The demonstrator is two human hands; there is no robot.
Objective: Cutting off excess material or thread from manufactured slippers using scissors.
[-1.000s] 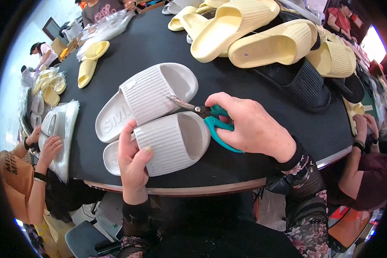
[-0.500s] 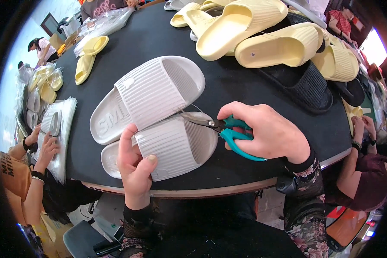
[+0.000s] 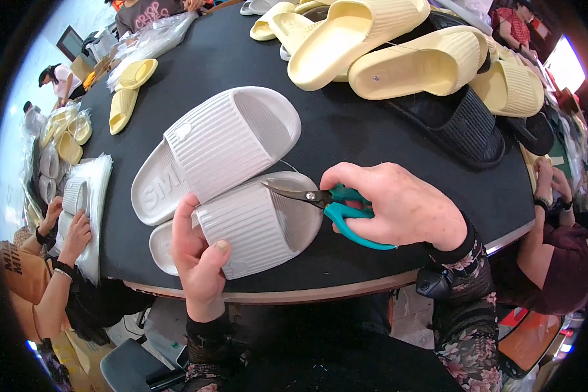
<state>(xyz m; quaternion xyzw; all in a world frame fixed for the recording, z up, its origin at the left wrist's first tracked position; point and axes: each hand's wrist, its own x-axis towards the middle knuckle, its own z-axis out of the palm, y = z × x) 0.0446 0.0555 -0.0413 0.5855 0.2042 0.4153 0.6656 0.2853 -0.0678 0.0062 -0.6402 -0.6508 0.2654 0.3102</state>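
Two light grey slide slippers lie side by side on the dark table, soles down, their toe ends toward the right. My left hand (image 3: 202,261) grips the near slipper (image 3: 245,225), its thumb on the ribbed strap and its index finger by the gap between the pair. Just beyond lies the far slipper (image 3: 225,140). Closed around the teal handles of a pair of scissors (image 3: 353,219), my right hand (image 3: 405,206) holds the dark blades over the near slipper's strap edge. A thin clear loop (image 3: 291,164) shows between the slippers by their toes.
Yellow slippers (image 3: 333,49) and a black slipper (image 3: 460,127) are piled at the far right. One yellow pair (image 3: 130,95) lies far left. At the left, a co-worker's hands (image 3: 72,228) handle grey slippers on clear bags (image 3: 98,196). Another person's hands (image 3: 552,179) work at the right.
The scissors have drawn back from the gap between the slippers, and their tips are now over the near strap. Both slippers sit slightly farther left in view. My left hand keeps its grip.
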